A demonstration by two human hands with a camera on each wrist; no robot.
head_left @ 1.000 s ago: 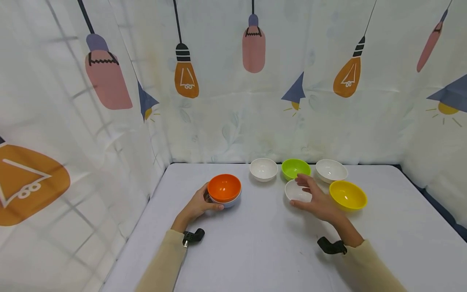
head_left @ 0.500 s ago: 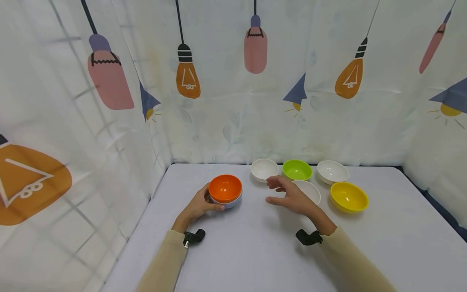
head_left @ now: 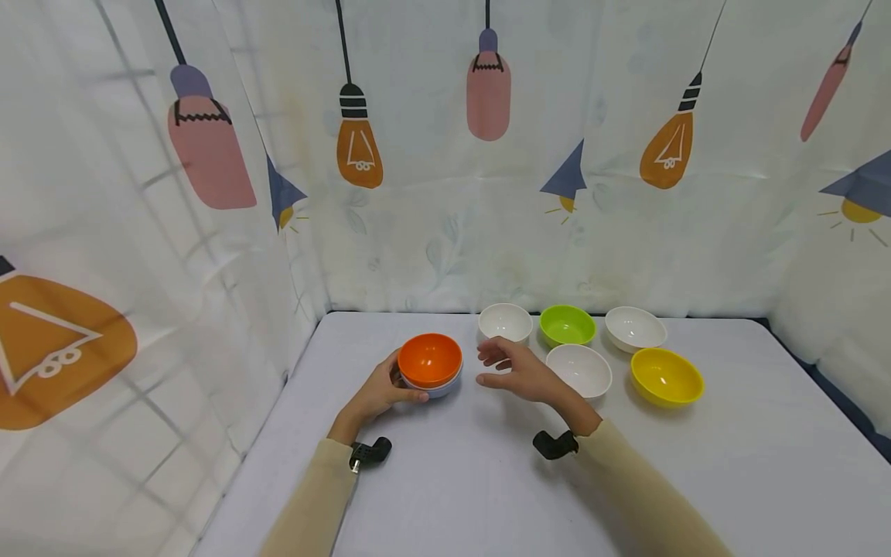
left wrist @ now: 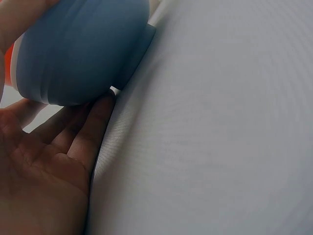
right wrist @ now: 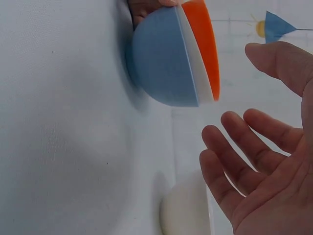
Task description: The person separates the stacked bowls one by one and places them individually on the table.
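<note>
On the left of the table stands a nested stack: an orange bowl (head_left: pixel 429 360) on top, a white bowl (right wrist: pixel 197 61) inside a blue bowl (right wrist: pixel 159 61). My left hand (head_left: pixel 378 393) grips the stack's left side, thumb at the front and fingers curving behind. Seen from the left wrist, the fingertips reach in under the blue bowl (left wrist: pixel 83 58) near its foot. My right hand (head_left: pixel 524 376) hovers just right of the stack with fingers loosely bent, holding nothing. It partly covers a white bowl (head_left: pixel 504 317) behind it in the head view.
Right of my right hand stands another white bowl (head_left: pixel 579 370). Behind it are a green bowl (head_left: pixel 567 325) and a further white bowl (head_left: pixel 635 329), with a yellow bowl (head_left: pixel 666 377) to the right. A printed curtain (head_left: pixel 418 232) hangs beyond the white table (head_left: pixel 452 495).
My right hand has moved left from over the front white bowl toward the stack, uncovering that bowl. My left hand and the stack stay in place.
</note>
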